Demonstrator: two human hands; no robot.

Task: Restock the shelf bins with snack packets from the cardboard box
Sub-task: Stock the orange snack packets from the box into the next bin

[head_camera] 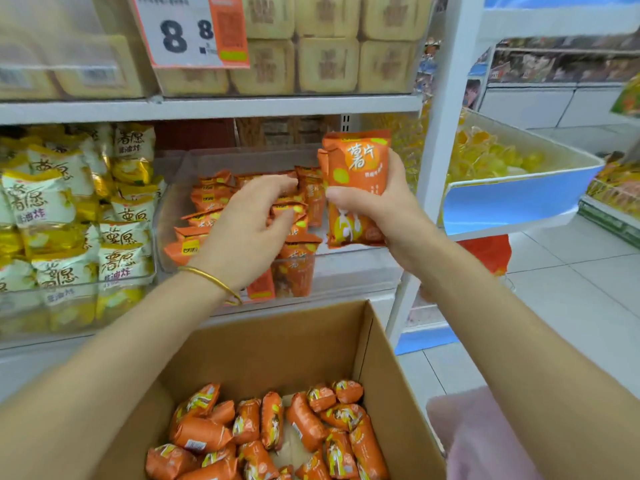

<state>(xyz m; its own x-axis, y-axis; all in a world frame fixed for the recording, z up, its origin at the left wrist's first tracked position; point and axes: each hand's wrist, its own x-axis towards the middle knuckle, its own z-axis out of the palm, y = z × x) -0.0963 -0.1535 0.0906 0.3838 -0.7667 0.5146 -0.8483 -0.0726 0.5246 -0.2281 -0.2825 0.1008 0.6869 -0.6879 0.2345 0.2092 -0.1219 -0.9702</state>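
The white metal shelf (242,107) carries a clear plastic bin (169,216) partly filled with orange snack packets (211,199), beside a bin of yellow-and-white packets (52,202). Below it stands an open brown cardboard box (277,344) with more orange packets (304,424) lying loose at its bottom. The right hand (384,209) grips a small upright stack of orange packets (356,168) over the bin's right end. The left hand (242,233), fingers loosely spread and holding nothing, reaches over the bin's packets, a thin gold bangle (211,280) on its wrist.

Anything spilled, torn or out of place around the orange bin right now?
Nothing spilled or torn. The orange packets in the clear bin lie jumbled at mixed angles; the right hand grips more packets.
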